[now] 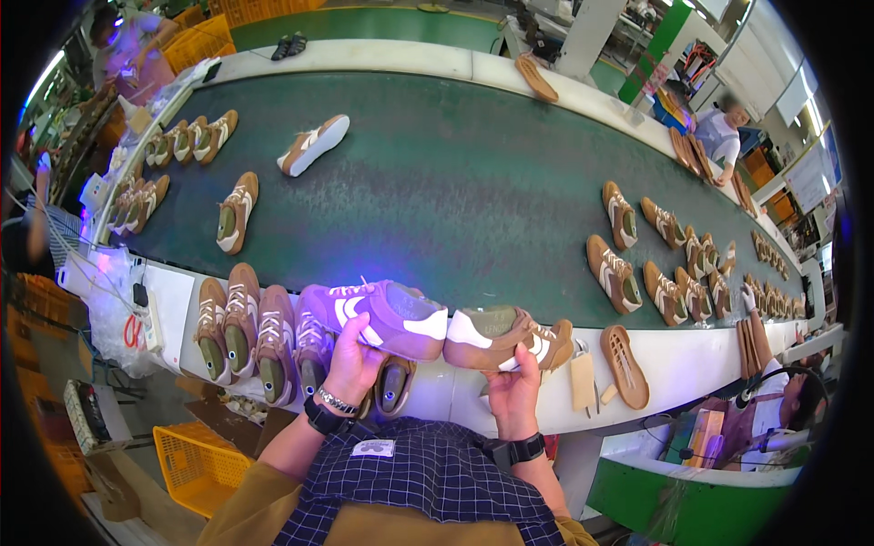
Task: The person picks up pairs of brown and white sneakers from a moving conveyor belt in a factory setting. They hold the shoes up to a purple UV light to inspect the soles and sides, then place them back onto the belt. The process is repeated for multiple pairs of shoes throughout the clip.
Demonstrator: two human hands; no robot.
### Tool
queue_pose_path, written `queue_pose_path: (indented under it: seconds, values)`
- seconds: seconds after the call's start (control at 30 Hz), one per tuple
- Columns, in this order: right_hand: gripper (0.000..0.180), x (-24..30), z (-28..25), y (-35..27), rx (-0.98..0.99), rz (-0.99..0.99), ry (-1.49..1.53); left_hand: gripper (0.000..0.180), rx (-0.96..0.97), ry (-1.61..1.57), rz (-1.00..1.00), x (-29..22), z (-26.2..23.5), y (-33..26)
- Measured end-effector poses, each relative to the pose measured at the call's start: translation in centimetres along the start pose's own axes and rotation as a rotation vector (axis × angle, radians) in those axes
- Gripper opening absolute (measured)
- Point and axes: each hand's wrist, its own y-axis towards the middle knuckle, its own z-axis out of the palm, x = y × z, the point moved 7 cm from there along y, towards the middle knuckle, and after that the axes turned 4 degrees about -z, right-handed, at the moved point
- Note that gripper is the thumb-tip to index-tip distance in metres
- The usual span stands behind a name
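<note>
My left hand [354,364] is closed on a brown sneaker [378,318] with white stripes, a white heel patch and pale laces; violet light falls across it. A matching sneaker [492,338] is gripped in my right hand [515,391], fingers beneath and thumb on its side. The two shoes are raised over the white table edge, heels together and toes pointing outward. Just left of my left hand, several similar sneakers [273,337] stand in a row on the ledge. Beside my right hand lie a tan shoe sole [625,368] and a cream-coloured flat piece [583,382].
A green conveyor belt [410,200] carries several more sneakers at left and right, one lying on its side [314,144]. Loose soles [535,78] rest on the far ledge. A yellow crate [200,469] stands at lower left. Co-workers [717,136] are around the line.
</note>
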Motion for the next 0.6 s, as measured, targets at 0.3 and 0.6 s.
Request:
queue_pose_path:
  seconds: [0.3,0.6]
  values:
    - [0.044,1.3,0.3,-0.2,0.019,-0.041,-0.068,0.041,0.04,0.079,0.107,-1.3,0.8,-0.5]
    - [0.054,0.8,2.9,-0.5,0.222,0.054,0.042,0.041,0.105,0.002,0.009,-1.5,0.9,0.4]
